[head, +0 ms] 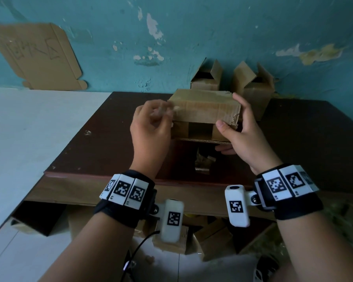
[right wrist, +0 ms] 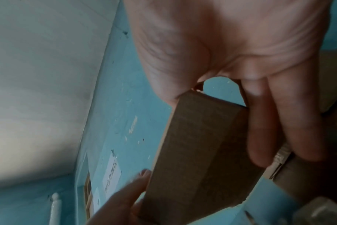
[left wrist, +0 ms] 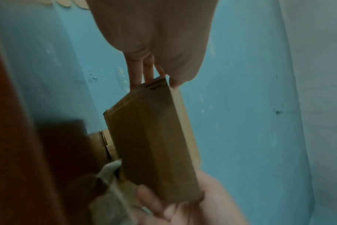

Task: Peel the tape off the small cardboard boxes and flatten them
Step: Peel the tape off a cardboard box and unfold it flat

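The small cardboard box is held in the air above the dark table, gripped at its right end by the right hand: thumb on the near face, fingers wrapped round the far side and underneath, mostly hidden. The left hand is at the box's left end, fingers curled and blurred; a pale scrap is seen at the fingertips, but whether tape is pinched cannot be told. In the left wrist view the box is dim and blurred, with the left fingers at its end. In the right wrist view the box is cut off at the lower edge.

Two opened boxes stand behind, partly hidden by the held box. Crumpled tape scraps lie on the table below it. A flattened cardboard sheet is against the blue wall.
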